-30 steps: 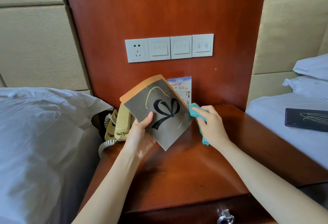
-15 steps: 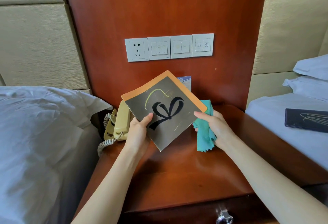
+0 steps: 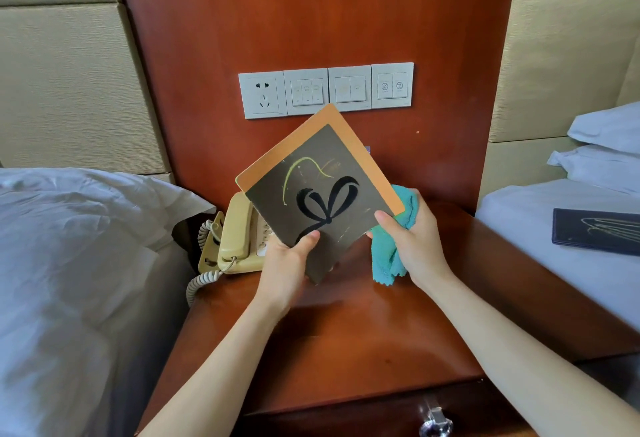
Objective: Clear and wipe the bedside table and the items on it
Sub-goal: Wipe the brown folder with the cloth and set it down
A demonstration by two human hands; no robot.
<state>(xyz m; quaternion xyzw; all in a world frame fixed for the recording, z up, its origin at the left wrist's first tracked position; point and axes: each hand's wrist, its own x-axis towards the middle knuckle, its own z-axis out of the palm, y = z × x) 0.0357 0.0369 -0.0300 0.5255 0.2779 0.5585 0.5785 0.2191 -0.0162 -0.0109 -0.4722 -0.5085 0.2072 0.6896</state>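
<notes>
Square card (image 3: 322,194), dark matte face with a black bow motif and orange border, tilted cornerwise above the glossy wooden bedside table (image 3: 346,343). Left hand (image 3: 287,263) pinches its lower edge; right hand (image 3: 412,239) grips its right edge together with a nubby teal cloth (image 3: 389,260). Beige corded telephone (image 3: 235,239) behind; white switch plates (image 3: 325,90) above.

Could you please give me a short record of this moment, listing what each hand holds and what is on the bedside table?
left hand: grips the booklet at its lower edge
right hand: holds the teal cloth and pinches the booklet's right edge
booklet: lifted off the bedside table, tilted
on table: beige telephone, at the left rear
on right bed: dark folder
</notes>
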